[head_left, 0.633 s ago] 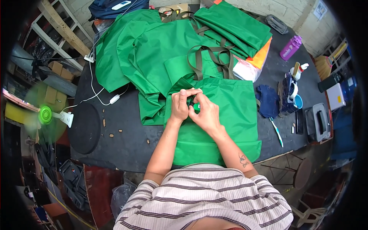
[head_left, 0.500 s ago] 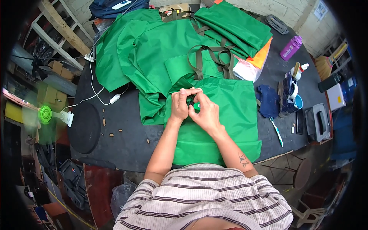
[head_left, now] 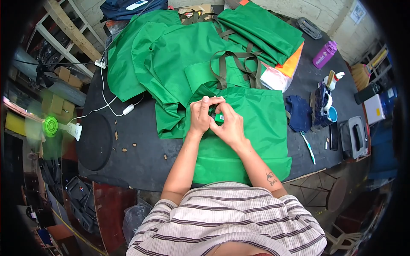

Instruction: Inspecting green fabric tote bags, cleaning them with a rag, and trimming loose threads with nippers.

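My left hand (head_left: 199,118) and my right hand (head_left: 229,126) meet over the green tote bag (head_left: 260,121), fingertips together and thumbs inward. Both are closed in a pinch. What they hold is mostly hidden; a small dark and bright green piece (head_left: 219,118) shows in the gap between them, its kind unclear. The bag lies flat below the hands, its dark olive handles (head_left: 221,70) looping away from me at the top. Spread to the left is a loose heap of more green bags (head_left: 177,55).
Folded green bags (head_left: 265,32) lie at the back right on the dark table (head_left: 141,164). To the right are a purple bottle (head_left: 324,54), a denim-like organizer (head_left: 318,109), and a toothbrush (head_left: 308,148). A small green fan (head_left: 50,127) and white cable (head_left: 102,85) stand left.
The hands stay nearly in place; the fingers shift slightly, and a little more of the green piece shows between them. The bags have not moved noticeably.
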### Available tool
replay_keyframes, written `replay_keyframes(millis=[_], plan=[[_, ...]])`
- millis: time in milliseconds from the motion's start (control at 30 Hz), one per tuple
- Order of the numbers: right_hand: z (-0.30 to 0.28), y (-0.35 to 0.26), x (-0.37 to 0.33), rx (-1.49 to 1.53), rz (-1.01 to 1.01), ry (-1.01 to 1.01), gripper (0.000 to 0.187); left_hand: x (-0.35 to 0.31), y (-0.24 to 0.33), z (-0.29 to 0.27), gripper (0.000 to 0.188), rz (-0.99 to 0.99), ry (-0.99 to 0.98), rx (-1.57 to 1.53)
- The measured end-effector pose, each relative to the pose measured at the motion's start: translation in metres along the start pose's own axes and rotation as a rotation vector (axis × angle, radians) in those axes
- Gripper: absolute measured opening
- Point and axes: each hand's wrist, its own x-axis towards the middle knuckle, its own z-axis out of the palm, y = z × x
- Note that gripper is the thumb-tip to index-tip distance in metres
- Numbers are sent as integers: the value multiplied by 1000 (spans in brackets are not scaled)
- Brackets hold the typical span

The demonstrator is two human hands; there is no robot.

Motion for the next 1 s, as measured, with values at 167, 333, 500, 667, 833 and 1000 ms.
replay_keyframes(millis=[167, 333, 500, 667, 833, 1000], plan=[[4, 3, 1, 15, 1, 2, 29, 1, -4, -1, 55, 12, 8, -13], [9, 5, 0, 23, -22, 49, 28, 2, -3, -2, 57, 9, 17, -23], [8, 0, 1, 18, -28, 74, 28, 1, -3, -2, 58, -24, 32, -64], [8, -2, 1, 4, -36, 96, 28, 1, -3, -2, 59, -35, 41, -65], [9, 2, 1, 23, -39, 102, 28, 2, 0, -2, 58, -24, 41, -52], [9, 2, 1, 30, -29, 88, 28, 2, 0, -1, 58, -28, 47, -69]])
